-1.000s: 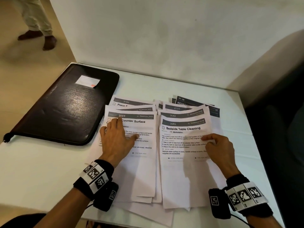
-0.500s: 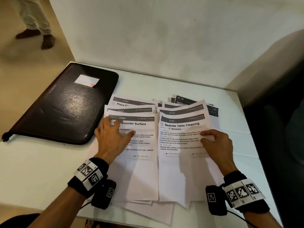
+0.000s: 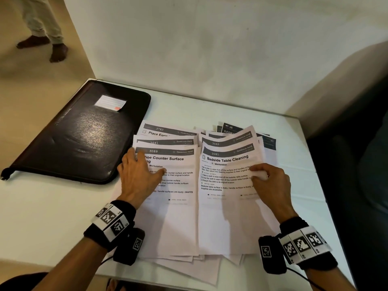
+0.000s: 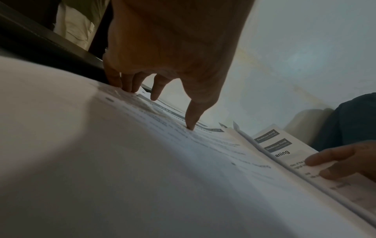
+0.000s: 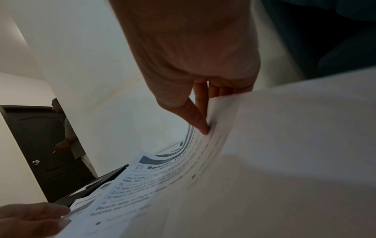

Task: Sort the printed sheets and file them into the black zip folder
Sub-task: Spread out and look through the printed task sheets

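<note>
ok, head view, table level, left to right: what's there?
Black zip folder → left hand, fingers flat on the left pile of sheets → right pile of sheets → right hand pinching that pile's right edge.

A closed black zip folder (image 3: 81, 133), with a small pale label on its cover, is laid flat at the table's left. Just beside it, printed sheets are spread in two overlapping stacks, topped by sheet 3089 (image 3: 174, 185) and sheet 3081 (image 3: 226, 181), whose right edge is lifted and curled.
</note>
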